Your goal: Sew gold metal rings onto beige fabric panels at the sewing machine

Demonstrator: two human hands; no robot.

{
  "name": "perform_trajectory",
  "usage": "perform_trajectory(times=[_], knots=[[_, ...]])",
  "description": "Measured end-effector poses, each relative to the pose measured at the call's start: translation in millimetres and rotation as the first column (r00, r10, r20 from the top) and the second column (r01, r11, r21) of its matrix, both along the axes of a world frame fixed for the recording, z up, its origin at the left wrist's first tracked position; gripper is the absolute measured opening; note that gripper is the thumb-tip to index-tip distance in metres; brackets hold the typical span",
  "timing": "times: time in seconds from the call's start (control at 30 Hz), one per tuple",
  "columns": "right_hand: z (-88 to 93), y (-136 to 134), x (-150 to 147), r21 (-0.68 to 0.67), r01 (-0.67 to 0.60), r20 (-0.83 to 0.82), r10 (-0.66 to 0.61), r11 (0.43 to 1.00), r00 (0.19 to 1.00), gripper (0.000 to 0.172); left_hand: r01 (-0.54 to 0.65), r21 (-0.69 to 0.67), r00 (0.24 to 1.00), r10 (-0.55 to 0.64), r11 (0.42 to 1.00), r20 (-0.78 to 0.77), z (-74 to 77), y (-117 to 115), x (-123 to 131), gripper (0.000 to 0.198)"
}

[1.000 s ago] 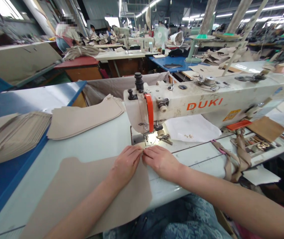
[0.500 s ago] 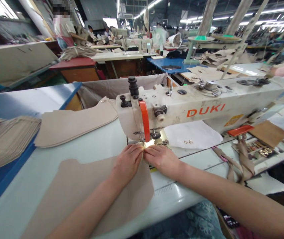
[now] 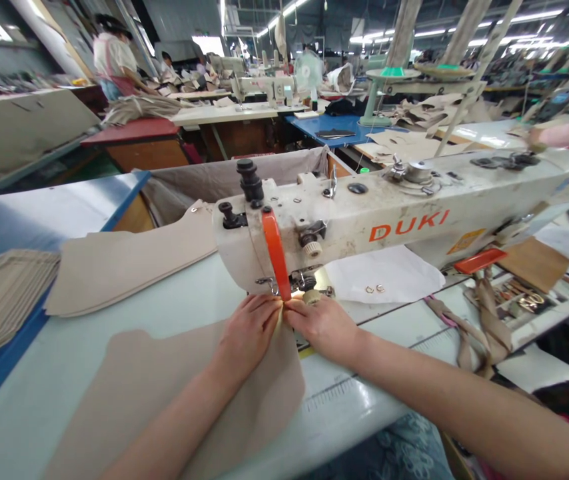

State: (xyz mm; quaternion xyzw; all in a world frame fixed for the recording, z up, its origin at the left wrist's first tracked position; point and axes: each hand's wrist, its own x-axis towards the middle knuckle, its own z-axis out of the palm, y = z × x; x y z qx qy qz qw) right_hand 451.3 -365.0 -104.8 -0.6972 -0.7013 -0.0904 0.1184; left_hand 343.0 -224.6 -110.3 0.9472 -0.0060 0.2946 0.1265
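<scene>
A beige fabric panel [image 3: 174,363] lies flat on the pale sewing table, its upper right corner under the front of a white sewing machine [image 3: 344,217]. My left hand [image 3: 249,333] rests on that corner, fingers pressed together beside the presser foot. From the other side my right hand [image 3: 324,327] pinches at the same edge, its fingertips meeting the left ones. A red guard [image 3: 275,253] comes down just above both sets of fingertips. The fingers hide the exact spot where the fabric meets the needle.
Stacked beige panels [image 3: 129,260] lie left of the machine, with another pile [image 3: 4,300] on the blue surface. Two small metal rings sit on white paper [image 3: 384,273] behind the arm. At right are fabric strips [image 3: 487,320] and a tool tray [image 3: 529,300]. Co-workers are behind.
The camera view has shifted a little, so the machine and stacks sit further left in the picture. Both hands remain together at the fabric edge by the presser foot.
</scene>
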Motion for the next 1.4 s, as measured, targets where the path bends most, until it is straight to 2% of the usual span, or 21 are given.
perform_trajectory(times=[0.43,0.67,0.83,1.2,1.4], knots=[[-2.1,-0.7,-1.5,0.021,0.026,-0.004,-0.026,0.999,1.000,0.013,-0.029,-0.025,1.000,0.029,0.999,0.004,-2.6,1.6,0.1,0.025],[-0.9,-5.3,-3.3,0.070,0.003,0.008,-0.004,0.998,1.000,0.010,0.001,-0.030,0.999,-0.002,1.000,-0.048,-2.5,2.2,-6.0,0.026],[-0.5,-9.5,-2.8,0.064,-0.084,-0.020,0.085,0.994,0.996,0.011,0.014,0.067,0.995,-0.007,0.998,-0.098,-7.5,2.3,-12.6,0.030],[-0.7,-7.2,-3.2,0.042,-0.090,-0.032,0.092,0.995,0.995,0.011,0.105,0.264,0.982,-0.058,0.959,-0.179,-14.3,3.6,-15.6,0.034],[-4.8,-5.4,-3.1,0.074,-0.086,-0.031,0.088,0.994,0.996,0.011,0.050,0.291,0.987,-0.003,0.955,-0.160,-10.7,1.1,-14.9,0.033]])
